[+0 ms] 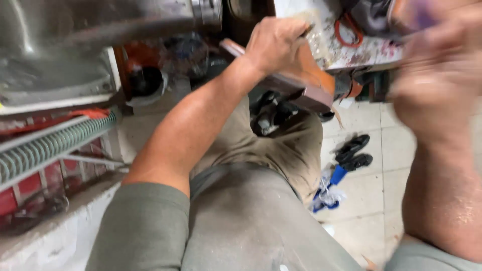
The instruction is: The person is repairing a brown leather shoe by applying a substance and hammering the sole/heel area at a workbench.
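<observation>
- Cramped workshop: tiled floor below, spattered bench ahead, ribbed hose and metal housing at left.
- Left hand curled tight around an orange-brown block at the bench edge, pressing it there.
- Right hand raised near the lens, blurred; fingers cannot be told.
- Work looks mid-way, block not finished by my read.
- Open room only down right, by sandals.

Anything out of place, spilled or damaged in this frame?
A pair of black sandals and a blue-and-white scrap lie loose on the tiled floor. The bench top is paint-spattered. The right hand is motion-blurred.
</observation>
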